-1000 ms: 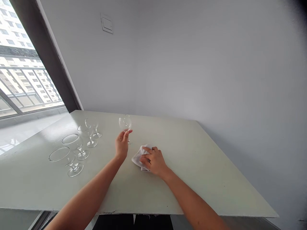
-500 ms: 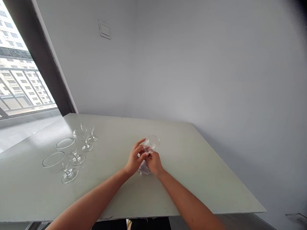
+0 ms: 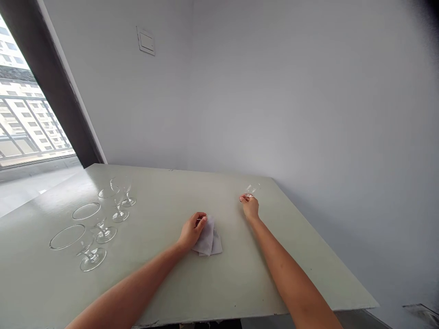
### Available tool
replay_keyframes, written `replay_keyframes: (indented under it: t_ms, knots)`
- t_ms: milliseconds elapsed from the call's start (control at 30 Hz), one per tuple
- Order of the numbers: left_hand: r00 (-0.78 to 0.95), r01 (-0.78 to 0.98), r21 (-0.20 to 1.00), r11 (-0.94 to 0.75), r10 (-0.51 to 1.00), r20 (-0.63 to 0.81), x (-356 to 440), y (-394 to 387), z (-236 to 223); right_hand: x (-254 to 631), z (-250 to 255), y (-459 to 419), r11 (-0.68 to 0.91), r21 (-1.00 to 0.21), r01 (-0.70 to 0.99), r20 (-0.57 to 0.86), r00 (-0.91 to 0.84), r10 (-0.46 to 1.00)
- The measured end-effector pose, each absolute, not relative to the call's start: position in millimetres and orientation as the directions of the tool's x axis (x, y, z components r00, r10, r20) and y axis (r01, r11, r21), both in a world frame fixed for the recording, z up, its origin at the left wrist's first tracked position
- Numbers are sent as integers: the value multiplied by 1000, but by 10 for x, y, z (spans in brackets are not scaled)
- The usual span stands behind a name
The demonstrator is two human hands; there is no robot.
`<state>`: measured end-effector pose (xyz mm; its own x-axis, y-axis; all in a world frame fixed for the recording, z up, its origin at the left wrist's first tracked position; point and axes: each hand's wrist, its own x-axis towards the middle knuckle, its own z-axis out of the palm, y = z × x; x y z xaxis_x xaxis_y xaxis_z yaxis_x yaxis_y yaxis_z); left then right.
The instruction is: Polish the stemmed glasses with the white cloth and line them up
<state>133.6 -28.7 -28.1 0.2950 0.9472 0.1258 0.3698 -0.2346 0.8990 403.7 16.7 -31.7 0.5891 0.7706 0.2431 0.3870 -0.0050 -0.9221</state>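
A pale grey-lilac cloth (image 3: 207,242) hangs in folds from my left hand (image 3: 192,230), whose fingers are closed on its upper edge near the table's middle. Farther off to the right, my right hand (image 3: 250,205) is closed around the lower part of a clear stemmed glass (image 3: 254,188). That glass's bowl is only faintly visible against the table and wall, and my fingers hide its stem. Whether its foot touches the table I cannot tell.
Several clear stemmed glasses stand upright in a slanting row on the left, the nearest glass (image 3: 92,259) closest to me. The pale table (image 3: 164,274) meets the grey wall (image 3: 291,100) at the back and right. A window is on the left.
My right hand has carried the glass away from my left hand, to the right and farther back. My left hand has stayed near the middle with the cloth, which now shows more fully.
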Motion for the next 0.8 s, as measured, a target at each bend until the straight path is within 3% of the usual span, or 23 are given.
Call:
replay_keyframes:
  t_ms: [433, 800]
  knots:
    - [274, 342, 916, -207, 955, 113, 1350, -281, -324, 4854, -484, 485, -429, -749, 504, 190, 785, 589]
    - [180, 200, 970, -137, 979, 101, 1388, -247, -394, 5194, -508, 381, -500, -727, 471, 175, 831, 529]
